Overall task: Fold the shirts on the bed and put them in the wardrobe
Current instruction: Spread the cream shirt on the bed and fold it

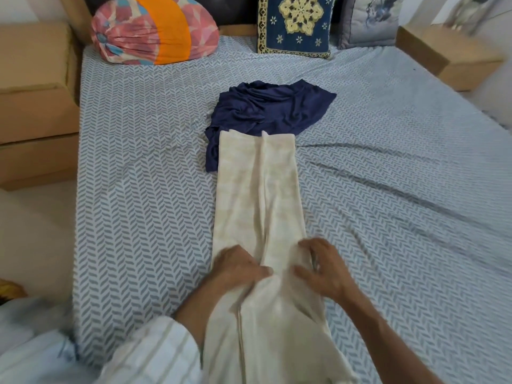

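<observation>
A cream shirt (257, 189) lies lengthwise down the middle of the bed, folded into a long narrow strip with both sides turned in. Its far end overlaps a crumpled navy blue shirt (266, 109). My left hand (238, 266) grips the left side of the strip near its near end, fingers curled into the cloth. On the right side, my right hand (322, 268) pinches a bunched fold of the same cream shirt. Both hands look blurred. The strip's near end hangs toward me, off the frame's bottom.
The bed (144, 173) wears a blue-and-white herringbone sheet. At its head stand a pink-and-orange pillow (155, 29), a blue patterned cushion (296, 23) and a grey cushion (371, 20). Wooden side units flank it on the left (36, 106) and right (448, 56).
</observation>
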Motion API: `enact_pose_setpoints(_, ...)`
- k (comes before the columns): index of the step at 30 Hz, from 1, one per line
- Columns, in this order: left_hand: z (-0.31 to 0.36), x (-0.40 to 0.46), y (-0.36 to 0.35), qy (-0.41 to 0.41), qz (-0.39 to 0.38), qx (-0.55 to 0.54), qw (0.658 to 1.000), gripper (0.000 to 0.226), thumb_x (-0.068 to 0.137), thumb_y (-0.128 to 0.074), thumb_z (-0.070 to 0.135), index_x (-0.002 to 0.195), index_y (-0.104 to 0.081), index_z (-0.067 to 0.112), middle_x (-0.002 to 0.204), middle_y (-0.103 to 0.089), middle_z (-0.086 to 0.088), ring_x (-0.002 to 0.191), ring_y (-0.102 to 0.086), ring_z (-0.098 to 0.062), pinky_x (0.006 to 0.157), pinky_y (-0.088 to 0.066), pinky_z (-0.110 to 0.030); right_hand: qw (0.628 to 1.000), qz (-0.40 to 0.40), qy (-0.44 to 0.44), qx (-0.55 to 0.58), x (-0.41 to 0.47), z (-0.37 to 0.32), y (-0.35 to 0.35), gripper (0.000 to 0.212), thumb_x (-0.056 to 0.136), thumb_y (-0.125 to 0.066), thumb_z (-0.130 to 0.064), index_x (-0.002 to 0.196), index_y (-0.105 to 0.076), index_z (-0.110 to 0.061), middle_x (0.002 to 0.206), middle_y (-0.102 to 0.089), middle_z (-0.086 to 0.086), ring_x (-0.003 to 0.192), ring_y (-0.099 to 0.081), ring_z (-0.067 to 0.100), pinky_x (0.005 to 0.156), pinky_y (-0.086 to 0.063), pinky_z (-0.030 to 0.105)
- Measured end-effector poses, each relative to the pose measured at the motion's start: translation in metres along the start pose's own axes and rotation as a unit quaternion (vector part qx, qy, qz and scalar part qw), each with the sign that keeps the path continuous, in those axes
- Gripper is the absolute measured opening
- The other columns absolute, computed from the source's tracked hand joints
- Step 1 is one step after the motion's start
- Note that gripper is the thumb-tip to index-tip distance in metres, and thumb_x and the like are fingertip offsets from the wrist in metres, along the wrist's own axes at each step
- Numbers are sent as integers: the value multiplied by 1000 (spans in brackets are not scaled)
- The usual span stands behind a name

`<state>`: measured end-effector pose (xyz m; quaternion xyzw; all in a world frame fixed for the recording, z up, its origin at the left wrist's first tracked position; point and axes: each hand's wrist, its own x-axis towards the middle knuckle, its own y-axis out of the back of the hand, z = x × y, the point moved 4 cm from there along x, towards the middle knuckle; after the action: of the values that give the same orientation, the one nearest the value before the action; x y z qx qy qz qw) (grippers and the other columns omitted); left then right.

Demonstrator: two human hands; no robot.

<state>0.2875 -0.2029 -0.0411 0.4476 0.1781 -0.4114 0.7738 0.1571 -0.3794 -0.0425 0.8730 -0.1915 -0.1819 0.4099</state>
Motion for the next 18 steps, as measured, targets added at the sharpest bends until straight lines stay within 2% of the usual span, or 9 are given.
enact_pose_setpoints(3, -21, -19, -1, 19, -46, 29, 998, 67, 55, -82, 65, 85, -68, 7, 95, -71, -12, 90, -69, -24, 58, -43, -28, 995, -64, -76, 8, -84, 28, 0, 82, 56, -74, -72, 126, -53, -35, 107, -56, -14, 95, -58, 4, 86, -47, 23)
enact_pose_setpoints(5, -36, -38, -14, 36, -77, 59, 995, 76, 49, -85, 64, 96, -65, 7, 99, -70, -8, 91, -68, -23, 60, -40, -25, 991, -110, -76, 3, -128, 40, -7, 91, 55, -81, -67, 134, -42, -41, 107, -56, -17, 94, -57, 2, 87, -49, 27)
enact_pose_setpoints(7, -45, -56, -28, 35, -83, 68, 994, 65, 49, -84, 56, 91, -63, 11, 94, -69, -6, 88, -68, -21, 62, -45, -25, 992, -104, -64, -5, -156, 48, -13, 94, 57, -82, -55, 138, -38, -41, 105, -56, -17, 92, -57, 3, 85, -48, 26)
enact_pose_setpoints(9, -50, -68, -37, 26, -52, 17, 998, 40, 59, -77, 39, 84, -65, 11, 88, -70, -4, 83, -68, -19, 64, -49, -25, 995, -58, -83, 3, -170, 48, -18, 78, 65, -74, -38, 135, -42, -40, 99, -56, -18, 89, -58, 4, 78, -48, 23)
enact_pose_setpoints(11, -52, -81, -41, 15, -13, -85, 996, 16, 72, -65, 24, 85, -68, 14, 86, -70, -4, 81, -67, -19, 65, -50, -26, 996, 2, -89, 10, -184, 43, -20, 63, 67, -67, -21, 122, -45, -46, 95, -57, -15, 86, -58, 9, 72, -47, 23)
enact_pose_setpoints(13, -55, -91, -46, 28, 0, -207, 978, 21, 83, -56, 18, 100, -69, 19, 95, -70, -7, 87, -66, -25, 68, -55, -29, 995, 73, -67, 0, -193, 42, -19, 63, 62, -67, -4, 105, -50, -47, 93, -56, -14, 85, -58, 13, 68, -44, 19)
enact_pose_setpoints(15, -63, -102, -54, 64, -7, -312, 948, 24, 90, -53, 20, 109, -67, 20, 100, -71, -11, 93, -67, -33, 80, -59, -44, 990, 140, -23, -25, -205, 41, -18, 64, 53, -70, 9, 94, -56, -38, 91, -50, -15, 82, -55, 15, 65, -38, 16)
enact_pose_setpoints(16, -68, -105, -59, 81, -5, -340, 937, 23, 90, -54, 22, 108, -66, 17, 99, -71, -13, 92, -67, -34, 83, -58, -51, 986, 162, -5, -41, -210, 42, -18, 63, 50, -71, 12, 92, -58, -33, 91, -47, -15, 82, -53, 16, 66, -38, 19)
enact_pose_setpoints(18, -82, -105, -68, 105, 13, -347, 932, 25, 85, -60, 27, 104, -63, 11, 97, -71, -17, 90, -68, -36, 84, -57, -56, 981, 187, 14, -56, -212, 43, -21, 57, 50, -74, 12, 92, -63, -24, 95, -45, -14, 88, -51, 17, 72, -41, 26)
